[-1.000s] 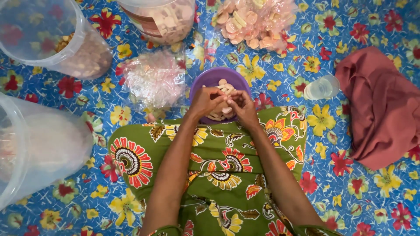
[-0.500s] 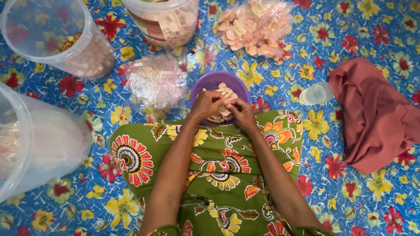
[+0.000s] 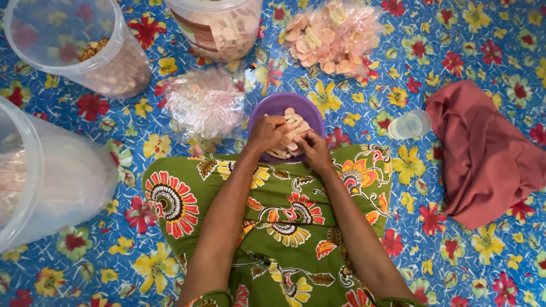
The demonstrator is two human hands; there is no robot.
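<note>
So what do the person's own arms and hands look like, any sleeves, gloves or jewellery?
Both forearms are bare, with no sleeves in view. The left hand and right hand wear no gloves; no rings, bracelets or watch show. A green garment with red, orange and yellow floral print lies beneath them.

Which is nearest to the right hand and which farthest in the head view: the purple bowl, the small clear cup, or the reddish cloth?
From the right hand:
1. Purple bowl, directly under the fingers, just ahead of the lap.
2. Small clear cup, lying on the flowered mat to the right.
3. Reddish cloth, crumpled farther right, beyond the cup.
</note>
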